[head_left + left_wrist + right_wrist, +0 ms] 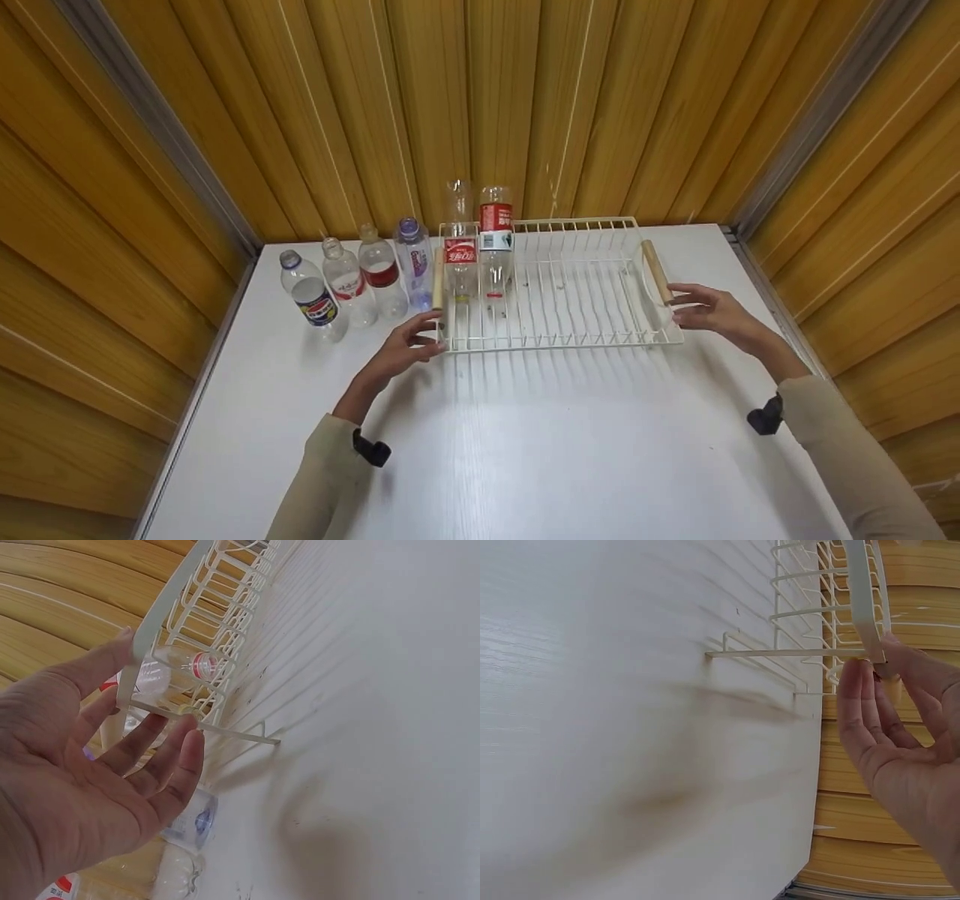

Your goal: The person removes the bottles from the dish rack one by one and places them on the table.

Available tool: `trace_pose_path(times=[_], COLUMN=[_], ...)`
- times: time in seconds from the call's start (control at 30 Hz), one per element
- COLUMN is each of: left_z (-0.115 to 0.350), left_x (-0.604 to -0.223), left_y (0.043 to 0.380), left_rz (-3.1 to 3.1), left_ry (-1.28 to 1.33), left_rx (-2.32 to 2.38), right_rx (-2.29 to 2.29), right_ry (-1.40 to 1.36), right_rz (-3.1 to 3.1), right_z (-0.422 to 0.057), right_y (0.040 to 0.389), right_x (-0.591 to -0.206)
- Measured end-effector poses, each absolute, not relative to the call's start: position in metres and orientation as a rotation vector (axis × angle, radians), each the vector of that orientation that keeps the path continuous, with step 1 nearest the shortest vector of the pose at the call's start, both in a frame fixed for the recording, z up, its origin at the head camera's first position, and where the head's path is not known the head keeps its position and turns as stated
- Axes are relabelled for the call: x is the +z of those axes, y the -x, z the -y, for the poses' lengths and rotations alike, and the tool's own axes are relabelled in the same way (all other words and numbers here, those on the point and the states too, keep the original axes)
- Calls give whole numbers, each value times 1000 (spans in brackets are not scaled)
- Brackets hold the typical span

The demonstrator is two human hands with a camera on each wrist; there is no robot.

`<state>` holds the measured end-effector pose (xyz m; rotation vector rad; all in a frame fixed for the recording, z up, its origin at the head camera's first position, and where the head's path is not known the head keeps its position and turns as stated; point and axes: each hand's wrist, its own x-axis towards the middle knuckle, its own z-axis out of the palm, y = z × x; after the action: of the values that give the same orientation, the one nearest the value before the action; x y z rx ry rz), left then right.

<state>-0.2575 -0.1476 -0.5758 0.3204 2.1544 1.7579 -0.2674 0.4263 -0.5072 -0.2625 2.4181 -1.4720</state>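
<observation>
A white wire dish rack (570, 347) with wooden handles (656, 271) stands on the table. My left hand (405, 349) grips its left front corner, thumb at the top rim and fingers under the side wire in the left wrist view. At the opposite end, my right hand (716, 311) pinches the rack's right side close to the handle, thumb above and fingers beneath. Two clear plastic bottles lean neck down in the left slots: a red-labelled bottle (460, 251) and a bottle with a red and white label (496, 225).
Left of the rack several empty plastic bottles stand upright in a row: a blue-labelled bottle (315, 304), a red and white one (349, 285), a dark red-labelled one (382, 274) and a purplish bottle (414, 262). Wood-patterned walls (585, 112) enclose the white table (525, 450).
</observation>
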Motion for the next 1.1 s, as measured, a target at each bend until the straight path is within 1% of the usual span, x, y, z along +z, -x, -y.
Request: trace_pose_path(times=[0.23,0.43,0.57,0.73,0.97,1.1], left_z=[148,149,148,148,146,146], left_x=[-574,-572,-573,-576,-580,-581], left_y=[255,255,255,256,258,258], left_rz=[-2151,-2153,-2140,-2146,-2134,-2131], left_ry=[-302,-292,-267,-238,-248,-273], left_rx=[1742,1736,1743,1749,1770,1790], right_rx=[-1391,-1360,-1345,-1312,-1270,-1331], right_ry=[254,313,381,419,442,387], right_rz=[-2495,-2472,-2427,-2370,-2273,-2123], right_z=[-421,-393,-366,-321,-259,-229], right_y=[285,305,325,354,387,404], right_x=[-486,-469,-463,-462,-477,-489])
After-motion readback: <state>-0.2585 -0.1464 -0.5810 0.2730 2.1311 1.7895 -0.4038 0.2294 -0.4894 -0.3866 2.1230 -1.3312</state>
